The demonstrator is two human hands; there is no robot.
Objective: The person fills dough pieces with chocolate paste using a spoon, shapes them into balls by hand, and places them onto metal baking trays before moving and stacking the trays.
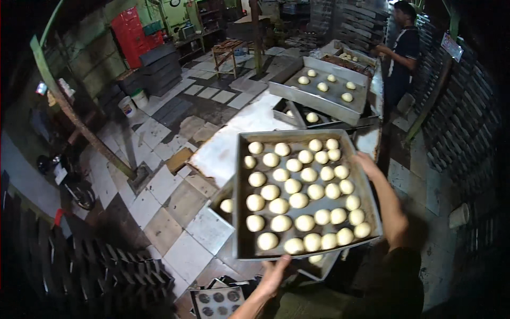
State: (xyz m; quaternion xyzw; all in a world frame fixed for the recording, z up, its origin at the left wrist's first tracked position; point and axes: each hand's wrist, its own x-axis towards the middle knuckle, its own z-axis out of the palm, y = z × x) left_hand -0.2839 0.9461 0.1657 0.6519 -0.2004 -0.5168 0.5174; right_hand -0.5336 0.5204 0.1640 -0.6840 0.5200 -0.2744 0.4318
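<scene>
A square metal baking tray [240, 196] filled with rows of pale round dough balls [292, 186] is held up before me, slightly tilted. My left hand [273, 275] grips its near edge, with the thumb over the rim. Along the right side, my right hand [366, 164] holds the wall; its fingers are partly hidden by the tray. Beneath it another tray [220, 204] shows at the lower left, with a dough ball [227, 206] in it. Most of that lower tray is covered.
Beyond lies a white tabletop [228, 135] bearing stacked trays [319, 103] with a few dough balls. A person [402, 58] in dark clothes stands at its far right. A post [87, 133] rises on the left, near a motorbike [74, 183]. Racks of stacked trays [457, 127] line the right.
</scene>
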